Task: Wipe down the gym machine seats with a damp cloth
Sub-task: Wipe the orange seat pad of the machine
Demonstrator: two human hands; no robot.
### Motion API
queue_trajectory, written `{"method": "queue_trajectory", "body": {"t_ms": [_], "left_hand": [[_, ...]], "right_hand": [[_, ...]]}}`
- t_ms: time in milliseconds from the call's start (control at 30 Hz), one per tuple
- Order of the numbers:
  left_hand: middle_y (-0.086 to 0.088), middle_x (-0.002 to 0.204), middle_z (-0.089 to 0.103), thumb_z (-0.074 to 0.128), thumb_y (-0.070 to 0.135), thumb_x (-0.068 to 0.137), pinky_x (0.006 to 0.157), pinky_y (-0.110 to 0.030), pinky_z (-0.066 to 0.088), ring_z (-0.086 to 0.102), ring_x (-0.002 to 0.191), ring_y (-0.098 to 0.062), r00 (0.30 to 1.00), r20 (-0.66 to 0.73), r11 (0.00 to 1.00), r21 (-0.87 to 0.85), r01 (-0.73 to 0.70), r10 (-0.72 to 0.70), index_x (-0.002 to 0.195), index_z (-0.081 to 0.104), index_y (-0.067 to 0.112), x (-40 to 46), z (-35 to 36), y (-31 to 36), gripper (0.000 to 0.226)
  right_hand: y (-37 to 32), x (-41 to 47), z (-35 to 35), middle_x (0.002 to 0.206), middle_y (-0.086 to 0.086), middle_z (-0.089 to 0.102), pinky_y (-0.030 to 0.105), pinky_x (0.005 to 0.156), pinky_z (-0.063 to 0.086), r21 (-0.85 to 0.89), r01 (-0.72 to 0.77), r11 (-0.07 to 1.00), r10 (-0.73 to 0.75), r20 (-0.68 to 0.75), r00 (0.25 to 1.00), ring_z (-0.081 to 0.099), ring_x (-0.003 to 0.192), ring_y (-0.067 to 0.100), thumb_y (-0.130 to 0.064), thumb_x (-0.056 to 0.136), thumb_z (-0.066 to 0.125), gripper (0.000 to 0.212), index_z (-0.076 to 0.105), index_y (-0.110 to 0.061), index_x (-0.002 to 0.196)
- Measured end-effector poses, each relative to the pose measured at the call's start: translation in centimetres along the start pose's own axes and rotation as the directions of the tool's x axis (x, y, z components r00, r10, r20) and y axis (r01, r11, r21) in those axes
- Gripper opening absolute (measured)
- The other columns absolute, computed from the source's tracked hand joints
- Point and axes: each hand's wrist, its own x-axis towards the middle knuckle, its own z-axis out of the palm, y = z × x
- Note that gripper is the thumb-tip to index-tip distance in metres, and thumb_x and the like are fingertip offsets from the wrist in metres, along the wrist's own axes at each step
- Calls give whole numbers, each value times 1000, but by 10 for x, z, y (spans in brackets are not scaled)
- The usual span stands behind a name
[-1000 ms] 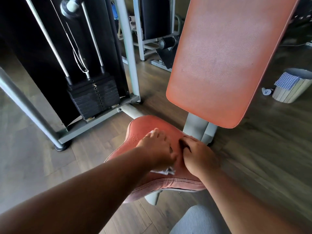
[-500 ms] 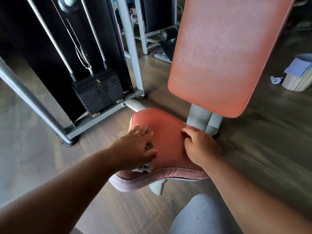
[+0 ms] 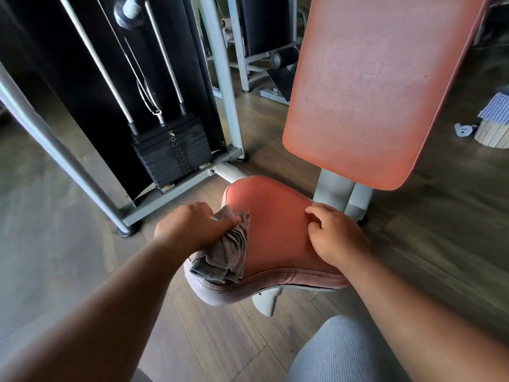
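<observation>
— So where is the grey cloth (image 3: 224, 250) sitting?

— Bunched at the left edge of the orange seat pad (image 3: 278, 230). It hangs down over the worn front corner. The left hand (image 3: 192, 228) grips it from above, fingers curled round the upper folds.

— And the right hand (image 3: 337, 238)?

— Resting on the right side of the seat, fingers bent loosely against the vinyl, holding nothing.

— What stands behind?

— An orange backrest (image 3: 369, 89) tilts up above the seat on grey posts (image 3: 334, 188). To the left, a black weight stack (image 3: 172, 151) sits in a grey frame (image 3: 170, 193), with steel guide rods (image 3: 96, 62) running up from it.

— Anything on the wooden floor (image 3: 440, 230)?

— A pale slatted bin (image 3: 494, 132) at the far right, a blue checked cloth (image 3: 495, 107) draped over its rim.
</observation>
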Motion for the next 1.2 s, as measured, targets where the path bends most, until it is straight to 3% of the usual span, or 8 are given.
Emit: {"method": "queue_trajectory", "body": {"t_ms": [167, 400, 533, 667, 833, 967, 1100, 1200], "left_hand": [[-7, 71, 69, 73, 45, 78, 65, -38, 57, 68, 72, -27, 985, -80, 981, -110, -161, 153, 75, 71, 11, 11, -9, 13, 34], [-2, 92, 75, 70, 28, 88, 76, -32, 56, 68, 80, -16, 910, -262, 919, -146, -366, 320, 105, 77, 24, 16, -63, 40, 19], [6, 92, 72, 73, 16, 87, 73, -23, 52, 65, 79, -8, 709, -461, 768, -85, -635, 534, 110, 76, 23, -3, -87, 28, 25], [8, 96, 70, 73, 7, 84, 74, -25, 54, 66, 84, -6, 468, -192, 487, 66, -871, 863, 109, 74, 21, -21, -81, -6, 28], [33, 105, 61, 67, 54, 80, 89, -14, 46, 56, 101, 14, 629, 302, 637, 85, -766, 716, 118, 64, 45, -40, -61, -31, 39], [15, 110, 67, 46, 60, 79, 84, -34, 55, 65, 95, -7, 805, -78, 808, 29, -588, 589, 116, 65, 35, -42, -34, 0, 48], [-22, 152, 32, 23, 65, 88, 114, -53, 29, 30, 142, -35, 948, 143, 922, 233, -310, 283, 144, 34, 14, -53, 39, 50, 77], [-14, 165, 0, 7, 70, 88, 118, -60, 6, -5, 152, -32, 953, 144, 917, 265, -297, 267, 156, 12, 18, -49, 54, 47, 86]], "right_hand": [[0, -1, 1, 145, -15, 50, 45, 100, 49, -14, 30, 999, -30, -7, 1000, 53, 126, 21, -39, 84, 32, 52, 54, -37, 131], [-1, 1, 1, 147, -19, 46, 44, 102, 47, 3, -1, 1000, 1, 18, 1000, 52, 127, 19, -40, 83, 30, 53, 52, -39, 131], [-1, 0, 2, 147, -21, 46, 43, 103, 47, 3, -24, 1000, 24, 17, 1000, 51, 129, 18, -42, 81, 28, 56, 52, -40, 131], [-2, 0, 1, 146, -21, 47, 44, 101, 48, 2, -28, 1000, 28, 15, 1000, 53, 126, 19, -43, 82, 30, 54, 52, -40, 131], [-2, 0, 1, 145, -19, 48, 46, 101, 48, -12, -5, 1000, 5, 12, 1000, 51, 127, 21, -47, 79, 26, 57, 50, -41, 130], [-2, 1, 0, 145, -20, 48, 44, 101, 48, -12, -15, 1000, 15, 12, 1000, 52, 126, 20, -43, 80, 30, 52, 52, -41, 128], [-3, -1, -1, 146, -21, 46, 43, 102, 47, -13, -17, 1000, 17, 14, 1000, 49, 129, 18, -41, 82, 34, 50, 52, -42, 129], [-2, 1, -1, 147, -24, 44, 42, 103, 45, -4, -30, 1000, 30, 19, 999, 48, 131, 16, -42, 81, 33, 51, 51, -43, 129]]}}
